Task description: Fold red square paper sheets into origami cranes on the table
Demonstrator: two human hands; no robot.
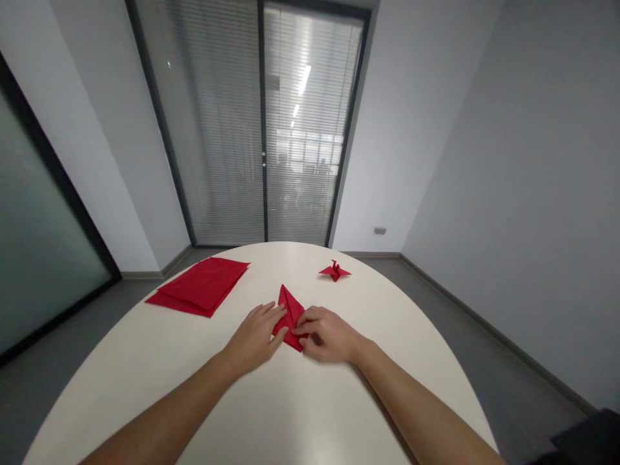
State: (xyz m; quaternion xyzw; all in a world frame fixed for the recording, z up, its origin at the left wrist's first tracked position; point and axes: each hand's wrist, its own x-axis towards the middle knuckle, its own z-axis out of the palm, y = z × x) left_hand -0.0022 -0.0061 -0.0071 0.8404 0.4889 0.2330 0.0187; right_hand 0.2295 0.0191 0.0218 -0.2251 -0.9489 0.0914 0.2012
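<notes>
A folded piece of red paper [290, 309], narrow and pointed at its far end, lies on the white round table in front of me. My left hand [259, 334] rests against its left side, fingers spread and lightly touching it. From the right, my right hand [327, 334] pinches the paper's right edge with curled fingers, which hide part of that side. Farther back to the right stands a finished red origami crane [335, 271] with its wings out.
Several large red paper sheets [203, 284] lie stacked at the table's left edge. The curved rim of the table [290, 244] ends close to a glass door with blinds [223, 161]. A dark object [588, 439] shows at the lower right, beyond the table.
</notes>
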